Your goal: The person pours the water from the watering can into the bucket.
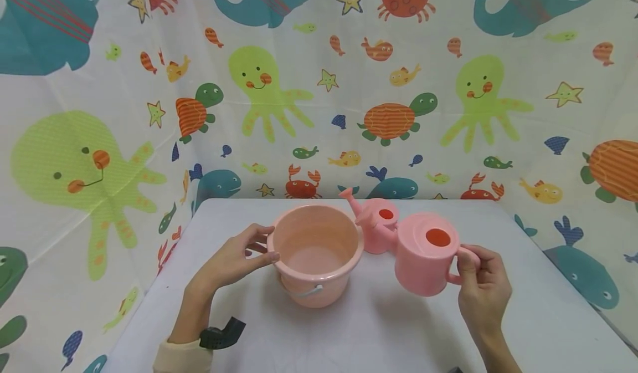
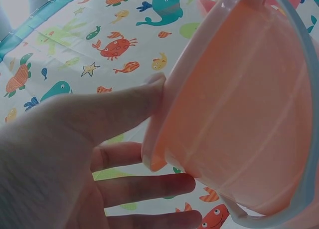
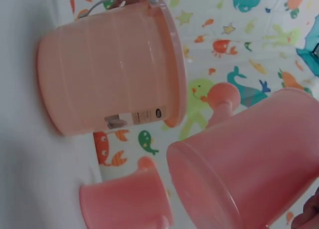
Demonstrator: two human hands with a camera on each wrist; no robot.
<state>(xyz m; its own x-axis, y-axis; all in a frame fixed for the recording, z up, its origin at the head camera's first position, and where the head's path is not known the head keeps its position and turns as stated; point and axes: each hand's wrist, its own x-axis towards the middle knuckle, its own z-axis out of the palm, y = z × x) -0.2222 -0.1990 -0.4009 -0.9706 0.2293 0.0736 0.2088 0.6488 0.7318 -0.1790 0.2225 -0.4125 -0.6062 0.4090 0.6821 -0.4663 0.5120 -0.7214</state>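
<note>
A light peach bucket (image 1: 311, 292) stands upright on the table, its pale handle (image 1: 315, 290) hanging down the front. My left hand (image 1: 231, 259) holds its left rim; in the left wrist view the thumb (image 2: 129, 104) lies on the rim and other fingers reach beneath it. My right hand (image 1: 484, 287) grips the handle of a pink watering can (image 1: 423, 267), held above the table with its spout towards the bucket. A second pink watering can (image 1: 380, 237) stands behind, between bucket and held can. Its lower front is partly hidden by the held can.
A white-covered table (image 1: 349, 340) lies beneath everything. Behind and at both sides hangs a curtain (image 1: 319, 157) printed with sea animals. In the right wrist view, a label (image 3: 134, 118) shows on the bucket's side.
</note>
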